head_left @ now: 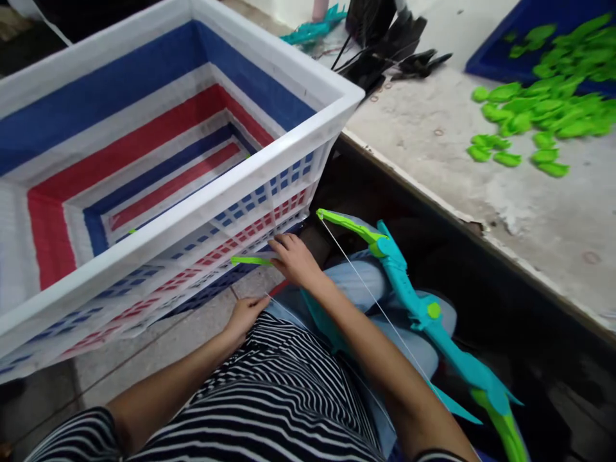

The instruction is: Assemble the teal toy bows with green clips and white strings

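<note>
My right hand (297, 260) is closed around the green limb (251, 260) of a toy bow, whose tip sticks out to the left. Part of that bow's teal body (323, 321) shows beneath my right forearm; the rest is hidden. Lower down, my left hand (245, 319) pinches a thin white bowstring (283, 305), apart from the limb tip. Across my knees lies another toy bow (402, 282), teal with green limbs, its white string (359, 273) stretched from the upper tip down behind my right arm.
A large white plastic basket (283, 154) with a striped lining stands close on the left. At the right, a worktable (423, 141) carries many green plastic pieces (543, 109), some in a blue bin (495, 48). Black items (389, 48) and a teal part (315, 29) lie at its back.
</note>
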